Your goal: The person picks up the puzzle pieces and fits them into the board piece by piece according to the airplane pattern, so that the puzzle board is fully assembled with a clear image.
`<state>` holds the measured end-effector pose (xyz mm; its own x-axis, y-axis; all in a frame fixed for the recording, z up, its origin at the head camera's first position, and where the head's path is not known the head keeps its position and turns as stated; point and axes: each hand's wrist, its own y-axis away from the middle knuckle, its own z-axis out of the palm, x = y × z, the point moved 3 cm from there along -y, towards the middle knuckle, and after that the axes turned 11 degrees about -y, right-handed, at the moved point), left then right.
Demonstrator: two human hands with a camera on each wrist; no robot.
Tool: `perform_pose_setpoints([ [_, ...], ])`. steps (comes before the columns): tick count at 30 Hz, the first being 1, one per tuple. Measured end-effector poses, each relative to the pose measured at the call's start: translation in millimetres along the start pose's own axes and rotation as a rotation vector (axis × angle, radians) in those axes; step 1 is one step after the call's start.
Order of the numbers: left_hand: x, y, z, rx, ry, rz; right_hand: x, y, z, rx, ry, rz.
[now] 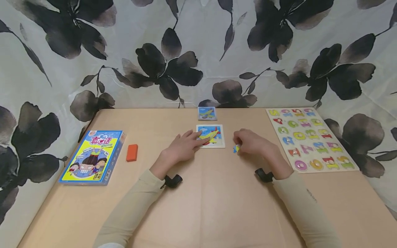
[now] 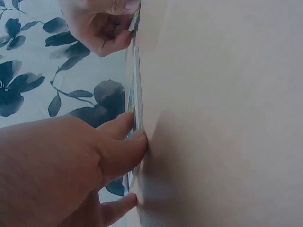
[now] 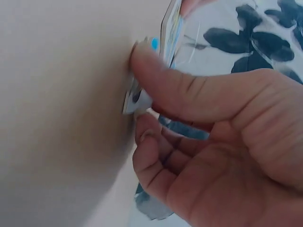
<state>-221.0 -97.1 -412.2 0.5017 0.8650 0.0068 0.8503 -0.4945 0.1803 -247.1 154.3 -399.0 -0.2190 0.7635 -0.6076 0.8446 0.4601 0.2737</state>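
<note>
A small square puzzle board (image 1: 219, 142) with an airplane picture in blue, yellow and red lies mid-table. My left hand (image 1: 185, 147) rests on its left side, fingers stretched over the picture. In the left wrist view, the left thumb (image 2: 125, 153) lies along the board's near edge. Just right of the board, my right hand (image 1: 252, 143) pinches a small blue and yellow puzzle piece (image 1: 235, 149) between thumb and fingers, low over the table. The right wrist view shows that piece's pale edge (image 3: 127, 104) under the thumb; most of it is hidden.
A small blue airplane card (image 1: 207, 113) lies behind the board. On the left are a blue and yellow game box (image 1: 91, 156) and an orange block (image 1: 132, 153). A sheet of colourful small figures (image 1: 310, 139) lies on the right. Behind the table (image 1: 229, 206) hangs a flower-patterned cloth (image 1: 217, 65).
</note>
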Motion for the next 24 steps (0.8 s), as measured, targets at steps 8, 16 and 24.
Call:
perform_pose_setpoints([
  [8, -1.2, 1.5, 2.0, -0.005, 0.012, -0.005, 3.0, -5.6, -2.5, 0.001, -0.156, -0.064],
  [16, -1.2, -0.5, 1.2, -0.002, 0.007, 0.001, -8.3, -14.1, -1.1, 0.153, -0.196, -0.108],
  [24, 0.1, -1.9, 0.1, -0.001, -0.001, 0.012, -15.7, -20.0, 4.8, 0.166, -0.355, -0.113],
])
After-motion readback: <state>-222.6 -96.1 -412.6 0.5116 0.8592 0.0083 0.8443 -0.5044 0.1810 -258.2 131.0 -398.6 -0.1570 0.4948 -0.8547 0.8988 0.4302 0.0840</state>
